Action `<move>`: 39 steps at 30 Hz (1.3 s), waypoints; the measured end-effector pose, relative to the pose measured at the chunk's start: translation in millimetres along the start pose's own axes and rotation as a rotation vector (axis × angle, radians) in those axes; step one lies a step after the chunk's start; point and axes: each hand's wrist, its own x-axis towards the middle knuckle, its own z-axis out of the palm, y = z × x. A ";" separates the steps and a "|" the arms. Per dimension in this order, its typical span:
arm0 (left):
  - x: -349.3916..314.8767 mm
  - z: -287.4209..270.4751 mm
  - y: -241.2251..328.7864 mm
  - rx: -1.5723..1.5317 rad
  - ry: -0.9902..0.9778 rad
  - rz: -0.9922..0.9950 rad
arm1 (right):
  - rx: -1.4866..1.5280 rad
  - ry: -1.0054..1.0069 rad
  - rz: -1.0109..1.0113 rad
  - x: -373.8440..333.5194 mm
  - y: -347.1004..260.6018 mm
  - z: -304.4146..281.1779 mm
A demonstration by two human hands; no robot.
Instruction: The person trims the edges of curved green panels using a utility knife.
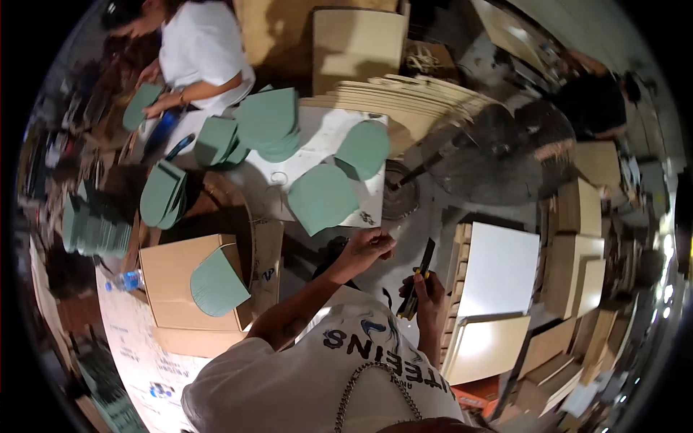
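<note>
My right hand [427,291] is wrapped round a utility knife [409,304] with a yellow and black handle, its dark blade pointing up and away from me. Off the white table's front edge is my left hand [366,252], its fingers curled together; whatever may be between them is hidden. Just beyond it, a green arch-shaped panel [323,198] lies at the near edge of the white table [289,179]. A second green panel [364,150] rests behind it, to the right. Farther left stand a thick stack of green panels [267,126] and a smaller pile [215,141].
A co-worker [206,54] holds a green panel at the far left. At left is a cardboard box [184,285] with a green panel on it. A large fan [498,151] stands at far right, a white board stack [499,267] at right. Another person [595,101] is beyond.
</note>
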 end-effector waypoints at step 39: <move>-204.1 468.9 -229.6 0.694 -2.262 -0.275 | 1.136 1.854 -0.354 -314.5 199.3 -119.0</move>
